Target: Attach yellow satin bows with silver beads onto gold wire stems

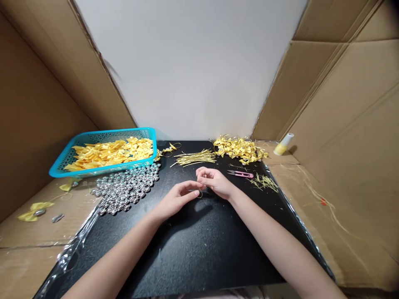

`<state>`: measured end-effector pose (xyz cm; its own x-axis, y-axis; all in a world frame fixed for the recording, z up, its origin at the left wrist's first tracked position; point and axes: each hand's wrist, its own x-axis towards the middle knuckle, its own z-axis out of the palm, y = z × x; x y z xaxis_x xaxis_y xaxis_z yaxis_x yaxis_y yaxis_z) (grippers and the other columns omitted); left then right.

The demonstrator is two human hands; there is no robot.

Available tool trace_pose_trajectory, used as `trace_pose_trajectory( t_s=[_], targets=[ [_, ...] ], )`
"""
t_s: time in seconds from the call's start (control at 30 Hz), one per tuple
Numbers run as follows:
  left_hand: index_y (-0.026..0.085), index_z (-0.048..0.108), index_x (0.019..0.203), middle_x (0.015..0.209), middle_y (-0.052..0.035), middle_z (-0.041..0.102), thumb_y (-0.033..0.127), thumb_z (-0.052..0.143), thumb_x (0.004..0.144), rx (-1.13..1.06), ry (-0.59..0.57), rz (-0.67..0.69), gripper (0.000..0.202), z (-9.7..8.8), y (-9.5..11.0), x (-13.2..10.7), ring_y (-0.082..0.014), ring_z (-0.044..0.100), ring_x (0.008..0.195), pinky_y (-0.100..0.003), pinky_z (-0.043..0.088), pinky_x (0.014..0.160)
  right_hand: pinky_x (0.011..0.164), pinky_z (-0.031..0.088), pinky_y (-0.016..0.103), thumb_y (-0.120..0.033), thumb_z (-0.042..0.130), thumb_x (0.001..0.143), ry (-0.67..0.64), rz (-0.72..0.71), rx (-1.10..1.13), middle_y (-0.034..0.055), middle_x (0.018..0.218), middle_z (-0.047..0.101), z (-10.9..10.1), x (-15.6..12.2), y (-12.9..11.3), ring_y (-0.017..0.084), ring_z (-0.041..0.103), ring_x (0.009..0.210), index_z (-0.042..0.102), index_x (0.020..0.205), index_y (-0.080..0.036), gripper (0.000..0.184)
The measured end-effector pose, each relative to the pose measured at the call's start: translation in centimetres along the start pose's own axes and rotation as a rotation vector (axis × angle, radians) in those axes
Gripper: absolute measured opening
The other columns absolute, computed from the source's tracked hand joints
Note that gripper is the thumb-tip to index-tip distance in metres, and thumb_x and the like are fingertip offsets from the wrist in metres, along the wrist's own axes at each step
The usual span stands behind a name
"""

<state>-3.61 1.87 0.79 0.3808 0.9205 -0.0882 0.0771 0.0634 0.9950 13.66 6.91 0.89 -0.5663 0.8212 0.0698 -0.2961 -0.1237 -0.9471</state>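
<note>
Both my hands meet above the middle of the black work surface (pixel 199 245). My right hand (pixel 215 182) has its fingers curled and its thumb and fingertips pinched together on a thin gold cord. From the left, my left hand (pixel 179 197) reaches in, its fingertips against those of the right hand. A small loop of the gold cord (pixel 200 195) shows by the left thumb; the rest is hidden by fingers. Just beyond the hands lies a bundle of gold cords (pixel 196 157). Pink-handled thread snips (pixel 241 174) rest to the right of them.
At left, a turquoise basket (pixel 102 167) holds yellow ribbon bows (pixel 115 153), with silver beads (pixel 126 189) spread before it. Finished-looking bows with beads (pixel 238 148) are heaped at back right, near cord scraps (pixel 264 182). A thread cone (pixel 283 144) stands on the cardboard (pixel 336 166).
</note>
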Motion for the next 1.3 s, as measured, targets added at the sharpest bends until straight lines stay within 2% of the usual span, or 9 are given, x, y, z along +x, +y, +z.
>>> trace_pose_trajectory(
  t_s=[0.07, 0.17, 0.3, 0.4, 0.53, 0.7, 0.8, 1.13, 1.3],
  targets=[
    [0.015, 0.067, 0.095, 0.098, -0.0085, 0.069, 0.045, 0.069, 0.078, -0.078, -0.018, -0.021, 0.035, 0.8, 0.0, 0.4, -0.0211, 0.061, 0.097, -0.034, 0.045, 0.093, 0.061, 0.038, 0.023, -0.043, 0.083, 0.062, 0.001, -0.021, -0.054, -0.0008, 0.085, 0.051, -0.4, 0.2, -0.5, 0.009, 0.046, 0.066, 0.062, 0.063, -0.016, 0.034],
    [0.014, 0.063, 0.089, 0.072, -0.0025, 0.06, 0.052, 0.064, 0.079, -0.196, -0.021, -0.066, 0.039, 1.6, -0.1, 1.2, -0.0136, 0.057, 0.068, -0.028, 0.048, 0.069, 0.069, 0.038, 0.025, -0.041, 0.082, 0.063, 0.01, -0.035, -0.127, -0.0007, 0.086, 0.052, -1.5, 0.1, -0.9, 0.01, 0.046, 0.071, 0.063, 0.064, -0.016, 0.031],
    [0.015, 0.059, 0.082, 0.055, 0.0085, 0.03, 0.053, 0.064, 0.078, -0.283, -0.028, -0.122, 0.039, 2.2, -0.6, 2.3, -0.0053, 0.026, 0.046, -0.018, 0.024, 0.045, 0.07, 0.037, 0.027, -0.04, 0.081, 0.065, -0.003, 0.003, -0.2, -0.0005, 0.085, 0.054, -3.1, -0.8, -1.1, 0.01, 0.046, 0.069, 0.064, 0.066, -0.016, 0.029],
    [0.015, 0.061, 0.082, 0.053, 0.009, 0.026, 0.053, 0.064, 0.079, -0.252, -0.025, -0.144, 0.038, 2.4, -1.2, 3.0, -0.006, 0.02, 0.046, -0.019, 0.017, 0.043, 0.069, 0.037, 0.027, -0.041, 0.078, 0.069, 0.011, 0.015, -0.224, -0.0003, 0.085, 0.053, -4.0, -1.8, -0.9, 0.011, 0.045, 0.069, 0.062, 0.068, -0.017, 0.029],
    [0.016, 0.068, 0.088, 0.051, 0.007, 0.033, 0.055, 0.058, 0.081, -0.036, -0.014, -0.149, 0.041, 2.5, -1.6, 3.5, -0.0077, 0.026, 0.045, -0.021, 0.018, 0.042, 0.069, 0.038, 0.027, -0.039, 0.074, 0.074, 0.073, -0.005, -0.204, -0.0001, 0.084, 0.053, -4.8, -2.6, -0.2, 0.012, 0.046, 0.073, 0.062, 0.076, -0.019, 0.024],
    [0.019, 0.072, 0.083, 0.061, 0.0003, 0.055, 0.045, 0.056, 0.084, 0.101, 0.028, -0.109, 0.031, 2.5, -1.2, 3.3, -0.0125, 0.045, 0.054, -0.024, 0.033, 0.05, 0.078, 0.043, 0.03, -0.039, 0.068, 0.08, 0.151, -0.024, -0.193, 0.0021, 0.087, 0.057, -4.9, -3.3, 0.5, 0.016, 0.054, 0.083, 0.065, 0.084, -0.021, 0.018],
    [0.02, 0.072, 0.083, 0.069, -0.0026, 0.064, 0.039, 0.053, 0.087, 0.186, 0.014, -0.047, 0.027, 2.6, -1.3, 3.2, -0.0156, 0.054, 0.063, -0.025, 0.04, 0.057, 0.075, 0.044, 0.03, -0.031, 0.063, 0.085, 0.175, -0.023, -0.275, 0.0029, 0.086, 0.059, -4.4, -3.6, 0.8, 0.016, 0.056, 0.082, 0.068, 0.086, -0.021, 0.011],
    [0.021, 0.07, 0.097, 0.069, 0.0006, 0.062, 0.019, 0.048, 0.094, 0.426, -0.04, 0.167, 0.022, 2.7, -1.7, 2.7, -0.0107, 0.056, 0.06, -0.021, 0.04, 0.056, 0.071, 0.048, 0.028, -0.011, 0.066, 0.079, 0.097, -0.036, -0.522, 0.0022, 0.081, 0.059, -3.7, -3.8, -0.1, 0.013, 0.057, 0.075, 0.061, 0.078, -0.017, 0.008],
    [0.019, 0.068, 0.094, 0.068, 0.0028, 0.059, 0.013, 0.05, 0.093, 0.449, -0.055, 0.207, 0.019, 2.6, -1.5, 2.7, -0.0077, 0.055, 0.06, -0.017, 0.039, 0.056, 0.072, 0.049, 0.026, -0.012, 0.067, 0.081, 0.025, -0.066, -0.592, 0.0025, 0.084, 0.06, -4.0, -3.8, -0.3, 0.012, 0.057, 0.075, 0.062, 0.083, -0.016, 0.007]
  ],
)
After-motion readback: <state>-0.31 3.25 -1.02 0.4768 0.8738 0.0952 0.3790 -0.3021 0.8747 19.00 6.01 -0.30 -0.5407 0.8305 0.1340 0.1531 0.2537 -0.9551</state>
